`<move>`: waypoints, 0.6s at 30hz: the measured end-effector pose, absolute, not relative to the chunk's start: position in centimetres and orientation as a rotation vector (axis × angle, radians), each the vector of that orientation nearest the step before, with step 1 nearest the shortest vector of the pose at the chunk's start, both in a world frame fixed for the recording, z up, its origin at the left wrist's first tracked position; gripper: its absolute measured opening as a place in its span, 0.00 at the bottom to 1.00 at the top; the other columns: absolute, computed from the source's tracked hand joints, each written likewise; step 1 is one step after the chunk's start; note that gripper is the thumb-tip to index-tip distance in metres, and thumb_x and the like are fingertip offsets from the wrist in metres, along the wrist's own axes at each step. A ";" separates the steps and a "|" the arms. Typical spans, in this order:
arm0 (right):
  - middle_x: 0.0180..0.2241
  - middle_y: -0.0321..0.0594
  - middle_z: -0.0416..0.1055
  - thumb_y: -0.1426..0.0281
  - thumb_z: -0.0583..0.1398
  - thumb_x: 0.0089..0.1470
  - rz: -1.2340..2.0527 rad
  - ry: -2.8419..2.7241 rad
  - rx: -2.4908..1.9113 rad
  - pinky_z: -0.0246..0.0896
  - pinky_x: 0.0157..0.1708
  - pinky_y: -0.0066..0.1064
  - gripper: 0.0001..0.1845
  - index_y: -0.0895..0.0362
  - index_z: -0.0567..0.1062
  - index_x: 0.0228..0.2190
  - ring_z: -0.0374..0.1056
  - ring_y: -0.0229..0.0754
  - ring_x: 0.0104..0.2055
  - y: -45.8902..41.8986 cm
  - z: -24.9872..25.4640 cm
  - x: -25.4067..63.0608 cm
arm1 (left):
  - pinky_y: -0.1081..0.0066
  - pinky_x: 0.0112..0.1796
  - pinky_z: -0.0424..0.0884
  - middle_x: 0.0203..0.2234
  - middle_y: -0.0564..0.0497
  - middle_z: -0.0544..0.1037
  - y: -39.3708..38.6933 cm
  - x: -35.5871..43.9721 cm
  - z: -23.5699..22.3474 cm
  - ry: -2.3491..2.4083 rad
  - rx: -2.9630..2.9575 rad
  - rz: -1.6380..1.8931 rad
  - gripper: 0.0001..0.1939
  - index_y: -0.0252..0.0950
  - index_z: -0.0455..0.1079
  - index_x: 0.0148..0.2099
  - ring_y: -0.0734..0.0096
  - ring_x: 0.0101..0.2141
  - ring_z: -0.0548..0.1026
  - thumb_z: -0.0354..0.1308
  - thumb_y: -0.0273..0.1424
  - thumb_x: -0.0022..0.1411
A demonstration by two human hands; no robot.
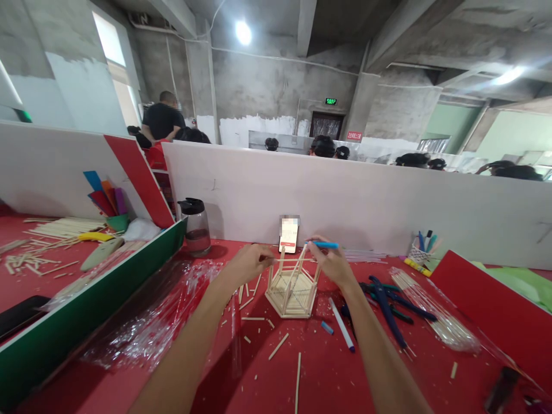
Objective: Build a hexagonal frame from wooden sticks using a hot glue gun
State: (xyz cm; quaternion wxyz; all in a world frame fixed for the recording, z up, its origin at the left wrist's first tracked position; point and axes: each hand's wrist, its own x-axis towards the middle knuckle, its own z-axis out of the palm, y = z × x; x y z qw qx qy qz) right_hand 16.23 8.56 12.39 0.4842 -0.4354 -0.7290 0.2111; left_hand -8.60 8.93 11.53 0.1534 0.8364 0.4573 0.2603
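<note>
Head view: the frame (pixel 295 296) stands at centre. At its 10 o'clock, the left hand (pixel 253 260) has narrowed fingers, their grip impossible to tell; at 2 o'clock, the right hand (pixel 328 263) holds a pen (pixel 325 245). Uneven pressure could skew the slender uprights, a slip could smear ink, and overreaching could topple the phone (pixel 288 234) at 12 o'clock.

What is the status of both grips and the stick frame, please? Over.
Left grip at top edge of stick frame. Right grip holding blue pen. Frame on red table; loose sticks in front, phone behind.
</note>
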 end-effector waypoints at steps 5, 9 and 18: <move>0.36 0.40 0.78 0.62 0.58 0.58 0.498 -2.041 -0.983 0.65 0.39 0.33 0.13 0.55 0.77 0.40 0.72 0.44 0.37 8.6 12.2 19.0 | 0.73 0.28 0.57 0.24 0.52 0.75 8.7 -8.6 11.8 1.304 2.402 0.719 0.17 0.36 0.76 0.30 0.70 0.26 0.69 0.51 0.38 0.65; 0.38 0.42 0.77 0.62 0.60 0.56 0.617 -2.040 -0.977 0.66 0.40 0.34 0.12 0.56 0.76 0.39 0.73 0.46 0.39 8.9 11.6 20.3 | 0.73 0.31 0.61 0.31 0.49 0.80 8.8 -8.6 11.7 1.315 2.344 0.737 0.16 0.36 0.78 0.36 0.67 0.31 0.73 0.52 0.40 0.65; 0.38 0.43 0.78 0.62 0.63 0.54 0.717 -1.927 -0.966 0.68 0.43 0.36 0.13 0.56 0.77 0.38 0.74 0.46 0.41 9.5 10.7 21.8 | 0.74 0.31 0.61 0.28 0.50 0.79 8.8 -8.6 11.7 1.305 2.274 0.730 0.18 0.36 0.78 0.34 0.68 0.30 0.71 0.52 0.41 0.63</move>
